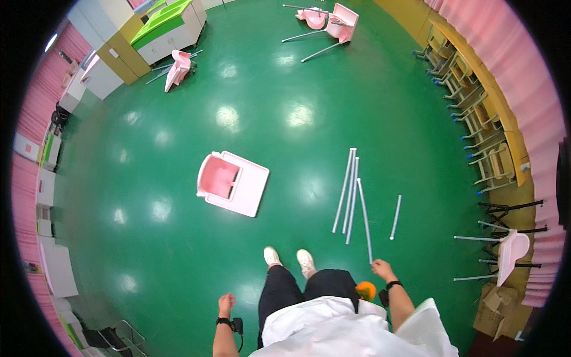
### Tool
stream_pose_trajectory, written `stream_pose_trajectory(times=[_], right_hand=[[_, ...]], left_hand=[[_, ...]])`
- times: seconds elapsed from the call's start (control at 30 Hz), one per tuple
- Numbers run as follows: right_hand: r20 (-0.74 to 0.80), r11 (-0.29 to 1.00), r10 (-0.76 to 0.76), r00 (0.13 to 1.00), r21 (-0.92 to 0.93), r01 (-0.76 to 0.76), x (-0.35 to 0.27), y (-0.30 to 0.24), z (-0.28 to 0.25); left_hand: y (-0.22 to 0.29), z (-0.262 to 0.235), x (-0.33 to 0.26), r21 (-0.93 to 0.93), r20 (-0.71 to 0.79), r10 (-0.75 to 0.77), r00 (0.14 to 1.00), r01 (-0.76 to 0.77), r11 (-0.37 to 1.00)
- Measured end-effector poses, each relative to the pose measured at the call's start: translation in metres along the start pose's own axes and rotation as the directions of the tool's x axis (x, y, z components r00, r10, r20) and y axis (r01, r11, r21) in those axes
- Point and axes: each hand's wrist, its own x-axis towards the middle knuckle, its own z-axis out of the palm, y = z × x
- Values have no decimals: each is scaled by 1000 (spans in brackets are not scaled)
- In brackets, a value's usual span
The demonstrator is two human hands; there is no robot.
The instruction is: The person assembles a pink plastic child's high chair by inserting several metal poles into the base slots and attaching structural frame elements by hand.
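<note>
The right hand had its fingers clamped on the near end of a grey tube, in front of the person and a little to the right. The tube's long axis ran away from the person, leaning slightly left, with its white-capped end farthest off; whether that end touched the floor could not be told. Three other tubes lay close by on its left, their far ends tilted rightward, and a shorter tube lay apart on the right, its white cap toward the person. The left hand hung low, well apart from the right; how far its fingers were closed could not be told. A pink seat lay ahead on the left, its hollow facing up. At the lower right stood a cardboard box with its flaps spread, its contents too unclear to tell
</note>
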Motion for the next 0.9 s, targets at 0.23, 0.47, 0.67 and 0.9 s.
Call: stream_pose_trajectory(times=[0.23, 0.47, 0.67, 0.9], right_hand=[[-178, 925, 378, 909, 35, -378, -121, -6, -17], [-93, 784, 611, 786, -69, -617, -222, -53, 1], [-220, 802, 592, 775, 260, -539, -204, -99, 33], [-157, 762, 646, 747, 191, -618, -156, -39, 104]], left_hand=[[95, 14, 208, 323, 114, 354, 928, -372, 870], [223, 56, 293, 343, 332, 238, 913, -351, 871], [277, 88, 371, 357, 375, 255, 891, -392, 848], [276, 151, 534, 583, 356, 299, 885, -461, 669]])
